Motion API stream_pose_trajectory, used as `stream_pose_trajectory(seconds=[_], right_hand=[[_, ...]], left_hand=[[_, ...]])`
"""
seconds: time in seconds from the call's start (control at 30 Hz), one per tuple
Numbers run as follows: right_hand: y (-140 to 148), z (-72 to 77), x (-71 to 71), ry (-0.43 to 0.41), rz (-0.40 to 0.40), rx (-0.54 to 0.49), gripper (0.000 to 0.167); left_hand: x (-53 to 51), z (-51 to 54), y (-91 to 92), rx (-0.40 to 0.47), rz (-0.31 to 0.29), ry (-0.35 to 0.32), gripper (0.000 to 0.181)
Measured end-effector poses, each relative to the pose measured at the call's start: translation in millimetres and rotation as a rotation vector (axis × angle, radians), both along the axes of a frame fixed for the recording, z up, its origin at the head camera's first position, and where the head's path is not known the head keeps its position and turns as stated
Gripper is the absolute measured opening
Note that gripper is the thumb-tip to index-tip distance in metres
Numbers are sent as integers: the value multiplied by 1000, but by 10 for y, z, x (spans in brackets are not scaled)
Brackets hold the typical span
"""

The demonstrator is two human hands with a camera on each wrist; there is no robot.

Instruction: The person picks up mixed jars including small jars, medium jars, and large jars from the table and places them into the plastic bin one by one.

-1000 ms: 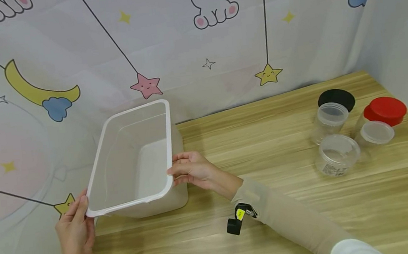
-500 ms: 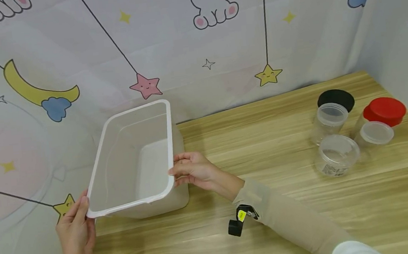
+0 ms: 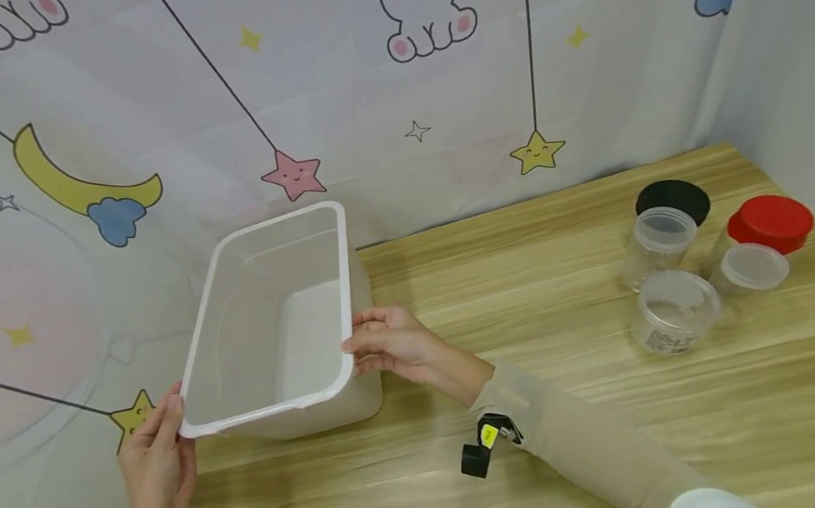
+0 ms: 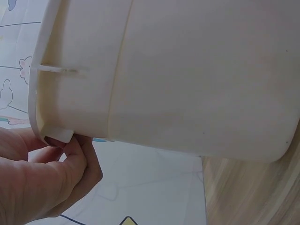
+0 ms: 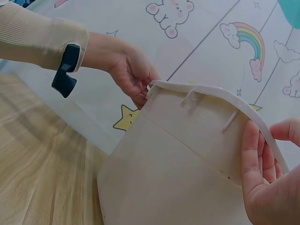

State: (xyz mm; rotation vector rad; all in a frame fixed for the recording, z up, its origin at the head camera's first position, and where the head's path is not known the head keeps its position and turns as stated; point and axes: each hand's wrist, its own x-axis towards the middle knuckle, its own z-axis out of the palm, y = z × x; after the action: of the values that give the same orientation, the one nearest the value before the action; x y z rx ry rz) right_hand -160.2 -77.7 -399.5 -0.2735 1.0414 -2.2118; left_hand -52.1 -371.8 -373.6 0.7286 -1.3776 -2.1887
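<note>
In the last second you have changed very little: in the head view your bin (image 3: 236, 340) and both hands sit slightly more to the right, but the sheet (image 3: 390, 97) behind shifts a little too, so part of this may be only your head moving. Your left hand (image 3: 156, 450) holds the near left corner, with the thumb on the rim (image 3: 347, 294) and the fingers curled below it. Your right hand (image 3: 398, 343) pinches the right long side, thumb on the rim and fingers against the outer wall. The bin is at the left part of the desk (image 3: 501, 277), close to the sheet; whether its base rests fully there, I cannot tell. The clear jars (image 3: 675, 316), the black lid (image 3: 681, 199) and the red lid (image 3: 774, 221) have not moved on the desk and are well apart from your hands. For the work, I judge this means you are handling the bin alone, with a steady grip, and its placing is not finished while both hands hold it.
</note>
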Motion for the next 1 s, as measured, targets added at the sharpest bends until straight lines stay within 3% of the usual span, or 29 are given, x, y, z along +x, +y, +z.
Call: stream_pose_trajectory(seconds=[0.37, 0.63, 1.0], right_hand=[[32, -10, 9, 1, 10, 0, 23], [48, -17, 20, -3, 4, -8, 21], [108, -14, 33, -3, 6, -9, 21]], left_hand=[[-4, -1, 35, 2, 20, -7, 25], [24, -9, 74, -40, 6, 18, 29], [19, -24, 118, -13, 10, 59, 24]])
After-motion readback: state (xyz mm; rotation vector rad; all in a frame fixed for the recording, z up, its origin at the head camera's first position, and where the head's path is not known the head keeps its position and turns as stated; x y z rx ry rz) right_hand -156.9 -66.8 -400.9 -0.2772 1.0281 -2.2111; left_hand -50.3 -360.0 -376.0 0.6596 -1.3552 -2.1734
